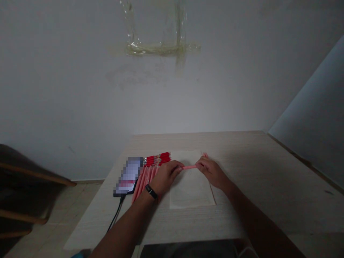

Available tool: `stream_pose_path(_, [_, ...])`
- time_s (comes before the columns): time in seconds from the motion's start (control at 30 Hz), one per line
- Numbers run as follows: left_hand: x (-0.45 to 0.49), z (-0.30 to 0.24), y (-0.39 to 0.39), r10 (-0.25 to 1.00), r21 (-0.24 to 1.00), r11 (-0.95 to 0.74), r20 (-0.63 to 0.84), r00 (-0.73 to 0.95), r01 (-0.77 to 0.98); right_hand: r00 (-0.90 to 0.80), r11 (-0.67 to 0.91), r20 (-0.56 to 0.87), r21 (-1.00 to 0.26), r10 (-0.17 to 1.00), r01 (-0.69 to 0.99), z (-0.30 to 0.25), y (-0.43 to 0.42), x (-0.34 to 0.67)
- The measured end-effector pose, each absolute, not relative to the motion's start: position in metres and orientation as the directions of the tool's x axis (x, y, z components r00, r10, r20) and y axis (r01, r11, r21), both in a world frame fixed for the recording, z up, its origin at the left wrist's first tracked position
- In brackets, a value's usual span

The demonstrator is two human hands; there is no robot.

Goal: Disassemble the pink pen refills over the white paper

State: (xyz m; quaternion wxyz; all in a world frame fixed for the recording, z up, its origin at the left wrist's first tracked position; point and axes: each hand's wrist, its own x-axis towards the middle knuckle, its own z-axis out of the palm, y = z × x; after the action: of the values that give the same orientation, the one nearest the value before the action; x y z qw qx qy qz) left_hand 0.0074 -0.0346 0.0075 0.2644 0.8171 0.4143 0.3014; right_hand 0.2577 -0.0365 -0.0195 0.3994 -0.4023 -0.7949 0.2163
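My left hand (166, 175) and my right hand (211, 171) meet over a sheet of paper (191, 188) on the wooden table (258, 179). Both pinch the same pink pen (189, 167), which lies level between them, one hand at each end. A black band sits on my left wrist. Just left of my left hand lies a row of several pink pens with red caps (152, 166), side by side and partly hidden under the hand.
A phone (128, 176) with a lit screen lies left of the pens, its dark cable (116, 214) running off the table's near edge. A dark chair (24, 190) stands at far left. The wall behind carries strips of old tape (161, 48).
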Motion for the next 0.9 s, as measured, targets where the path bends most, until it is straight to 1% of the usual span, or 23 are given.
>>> stream_pose_path(0.07, [0.0075,0.0075,-0.0348,0.835,0.677,-0.519,0.272,0.478,0.521,-0.37,0.576,0.444,-0.67,0.816,0.468,-0.0202,-0.0363,0.2578])
stream_pose_path(0.2, [0.0073,0.0056,-0.0345,0.838,0.677,-0.519,0.279,0.47,0.523,-0.291,0.515,0.425,-0.724,0.857,0.46,-0.0219,-0.0385,0.2572])
stream_pose_path(0.27, [0.0075,0.005,-0.0343,0.836,0.672,-0.522,0.28,0.472,0.526,-0.28,0.501,0.415,-0.736,0.865,0.456,-0.0222,-0.0393,0.2567])
stream_pose_path(0.43, [0.0083,0.006,-0.0346,0.827,0.664,-0.534,0.284,0.485,0.523,-0.361,0.556,0.426,-0.689,0.829,0.464,-0.0218,-0.0374,0.2556])
stream_pose_path(0.57, [0.0082,0.0051,-0.0342,0.823,0.664,-0.541,0.291,0.488,0.516,-0.368,0.586,0.457,-0.664,0.809,0.464,-0.021,-0.0358,0.2551])
stream_pose_path(0.73, [0.009,0.0022,-0.0333,0.854,0.713,-0.495,0.293,0.431,0.496,-0.372,0.635,0.515,-0.621,0.772,0.459,-0.0198,-0.0358,0.2549])
stream_pose_path(0.9, [0.0101,0.0027,-0.0336,0.876,0.767,-0.456,0.297,0.379,0.452,-0.415,0.648,0.498,-0.593,0.762,0.478,-0.0162,-0.0401,0.2536])
